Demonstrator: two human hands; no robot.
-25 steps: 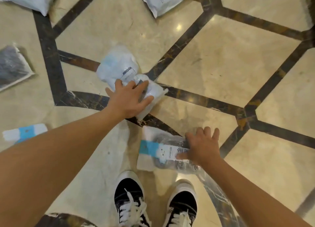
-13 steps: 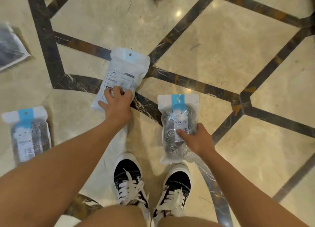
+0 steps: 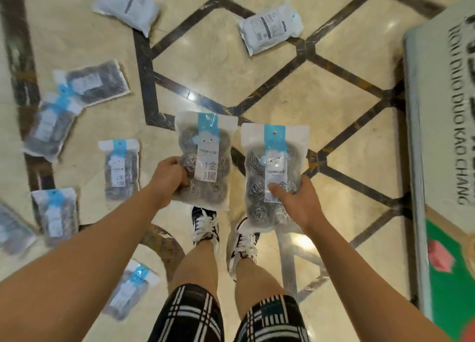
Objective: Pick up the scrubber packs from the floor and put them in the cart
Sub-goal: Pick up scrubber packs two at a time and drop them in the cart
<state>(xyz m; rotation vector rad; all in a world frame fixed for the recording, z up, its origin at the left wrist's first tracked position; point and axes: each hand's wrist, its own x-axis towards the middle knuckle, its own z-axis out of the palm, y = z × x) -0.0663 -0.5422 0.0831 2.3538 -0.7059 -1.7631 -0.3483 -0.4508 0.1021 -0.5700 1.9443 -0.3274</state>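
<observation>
Two clear plastic packs of steel-wool scrubbers with blue header strips are held above the marble floor. Left hand grips the left pack. Right hand grips the right pack.

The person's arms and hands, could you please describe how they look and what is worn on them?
Both arms are bare all the way into the frame, with no sleeves visible. The left hand and right hand wear no gloves, and no watch, bracelet or ring can be seen. The fingernails look short. Motion blur hides any finer marks.
</observation>
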